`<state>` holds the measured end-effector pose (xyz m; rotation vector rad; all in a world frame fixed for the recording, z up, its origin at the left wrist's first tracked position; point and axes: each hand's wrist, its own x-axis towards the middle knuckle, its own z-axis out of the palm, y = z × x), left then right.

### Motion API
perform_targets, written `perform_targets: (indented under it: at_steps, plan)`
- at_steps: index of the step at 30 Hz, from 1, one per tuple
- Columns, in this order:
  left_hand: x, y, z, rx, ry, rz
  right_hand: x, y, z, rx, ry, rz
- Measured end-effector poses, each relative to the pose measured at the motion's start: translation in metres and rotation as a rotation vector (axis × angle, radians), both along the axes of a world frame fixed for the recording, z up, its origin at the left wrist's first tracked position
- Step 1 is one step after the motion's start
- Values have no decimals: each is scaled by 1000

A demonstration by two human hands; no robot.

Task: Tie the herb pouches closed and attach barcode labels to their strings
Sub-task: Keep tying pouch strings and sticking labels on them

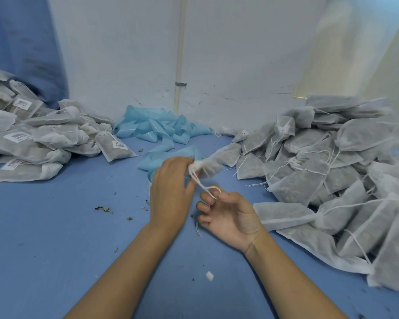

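Two bare forearms reach up from the bottom edge over the blue table (pixel 55 238), and a small white scrap (pixel 209 275) lies on the table between them. The left hand (pixel 171 192), back up, has its fingers curled round the gathered neck of a herb pouch (pixel 213 161), pinching it shut; the pouch is blurred and lies just beyond the hand, pointing away to the right. From that neck a white string (pixel 202 184) runs down to the right hand (pixel 226 211), which is turned palm up with fingers curled, thumb and forefinger pinching the string's end.

Taking the held pouch as the centre: to its right, touching or nearly so, a big heap of untied pouches (pixel 332 171) with loose strings spreads down the right side. Well apart to its left lies a pile of labelled pouches (pixel 39 137), white barcode labels (pixel 120 145) showing on several. Just behind it sits a tangle of pale blue backing strips (pixel 157 130), reaching back to the white wall (pixel 228 54). A roll, mostly hidden, shows just beside the left hand. Bits of dried herb (pixel 103 208) are scattered on the table, left of the hands.
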<state>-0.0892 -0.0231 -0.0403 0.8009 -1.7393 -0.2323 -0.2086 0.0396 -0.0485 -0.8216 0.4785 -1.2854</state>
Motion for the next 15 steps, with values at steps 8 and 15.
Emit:
perform_targets:
  at_steps: [8, 15]
  plan:
    - [-4, -7, 18, 550, 691, -248, 4, -9, 0, 127, 80, -453]
    - [-4, -10, 23, 764, 735, -376, 14, -12, -3, 118, 186, -649]
